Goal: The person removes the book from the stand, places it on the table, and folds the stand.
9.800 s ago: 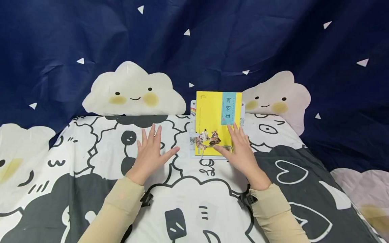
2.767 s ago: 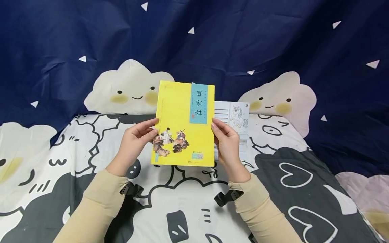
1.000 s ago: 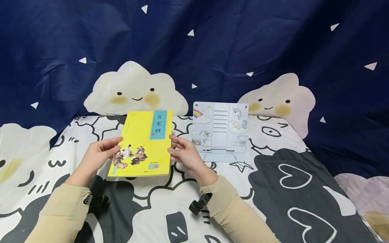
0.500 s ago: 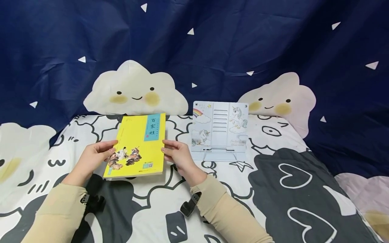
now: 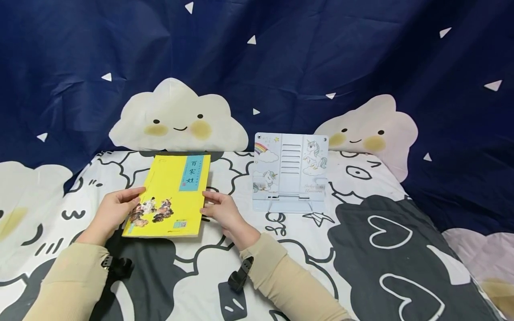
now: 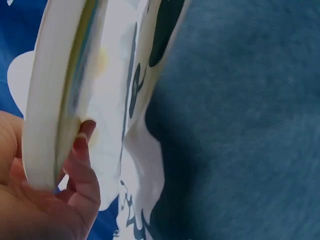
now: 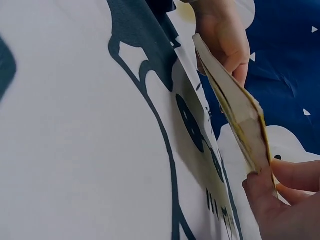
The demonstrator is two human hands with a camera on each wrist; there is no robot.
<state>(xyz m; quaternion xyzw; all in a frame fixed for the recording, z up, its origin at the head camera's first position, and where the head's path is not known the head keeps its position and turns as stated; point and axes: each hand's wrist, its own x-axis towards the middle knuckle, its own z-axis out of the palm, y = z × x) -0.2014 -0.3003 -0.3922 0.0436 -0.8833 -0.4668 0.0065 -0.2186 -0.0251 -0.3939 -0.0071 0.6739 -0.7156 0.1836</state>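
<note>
A yellow book (image 5: 168,196) with a blue title strip and small painted figures is held between both hands, left of centre in the head view. My left hand (image 5: 114,211) grips its left edge, thumb on the cover; in the left wrist view the fingers (image 6: 82,175) curl under the book (image 6: 42,100). On the right edge, my right hand (image 5: 225,216) pinches it between thumb and fingers. The right wrist view shows the book's page edges (image 7: 240,105) tilted above the cloth. A white book stand (image 5: 291,178) with unicorn drawings stands upright to the right of the book.
A black-and-white patterned cloth (image 5: 261,258) covers the surface. Behind it hangs a navy curtain (image 5: 281,53) with white triangles and smiling clouds (image 5: 178,120). Black straps with small cameras (image 5: 241,274) sit on both wrists.
The book, first resting on the stand, was taken off by both hands. Over the last second it has moved left and lower, towards the cloth. The stand has stayed in place.
</note>
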